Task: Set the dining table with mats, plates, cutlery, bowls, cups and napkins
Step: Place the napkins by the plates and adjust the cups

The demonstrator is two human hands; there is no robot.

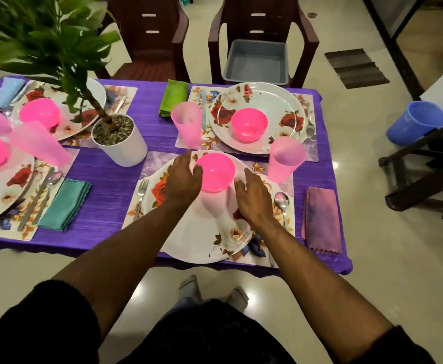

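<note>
A pink bowl (216,172) sits on the near floral plate (202,232), which lies on a floral mat (288,185). My left hand (182,179) hovers at the bowl's left side, fingers apart, thumb touching its rim. My right hand (253,197) is spread just right of the bowl, holding nothing. A fork (140,195) lies left of the plate, a spoon (282,203) right of it. A pink cup (284,158) stands at the mat's far right corner. A purple napkin (321,219) lies further right.
Three other places are set with plates, pink bowls, cups, cutlery and napkins on the purple tablecloth (115,179). A potted plant (120,140) stands mid-table. Two brown chairs stand beyond, one holding a grey tub (257,61). A blue bucket (416,122) sits on a stool right.
</note>
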